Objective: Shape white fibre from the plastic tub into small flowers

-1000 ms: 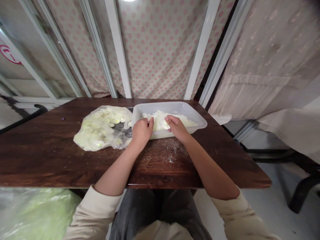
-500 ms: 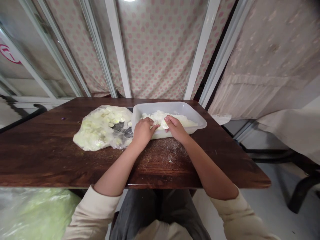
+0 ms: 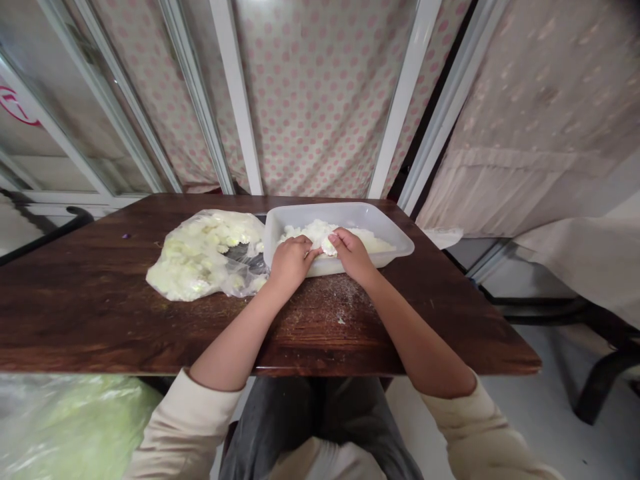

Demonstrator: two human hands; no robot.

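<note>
Crumbs of soft white food (image 3: 313,232) between my hands, in the tray at centre frame

My left hand (image 3: 291,261) and right hand (image 3: 353,257) reach over the near wall of a white plastic tray (image 3: 340,213), fingers curled narrow on a small lump (image 3: 327,248); it looks light, soft and apt to break, so I'd lift it from beneath; a clear plastic bag (image 3: 200,257) of pale pieces lies just left of the tray on the dark wooden table (image 3: 75,327).
</note>
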